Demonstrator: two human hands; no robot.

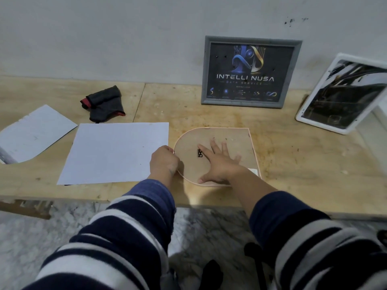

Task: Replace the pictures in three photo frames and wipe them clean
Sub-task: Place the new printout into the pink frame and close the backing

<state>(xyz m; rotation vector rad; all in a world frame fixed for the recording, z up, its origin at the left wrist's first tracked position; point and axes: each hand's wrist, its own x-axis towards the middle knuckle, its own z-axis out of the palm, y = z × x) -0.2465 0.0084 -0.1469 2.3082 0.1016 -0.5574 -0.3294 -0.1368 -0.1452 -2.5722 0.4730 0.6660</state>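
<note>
Arched frame face down, back panel held under one hand while the other works its edge.

The right hand (219, 164) lies flat with fingers spread wide on the back panel of the arched frame (234, 139), beside its small black hanger (200, 153); the left hand (164, 162) is curled at the rounded rim, seemingly pinching it, though the fingertips are hidden. Risks, as judged: prying the rim while pressing down could crack the glazing beneath or bend the thin backing; a slip could shove the frame into the white sheet (117, 151) just left of the left hand. The grey frame (250, 70), white frame (343, 91) and cloth (103, 102) sit beyond both hands.
</note>
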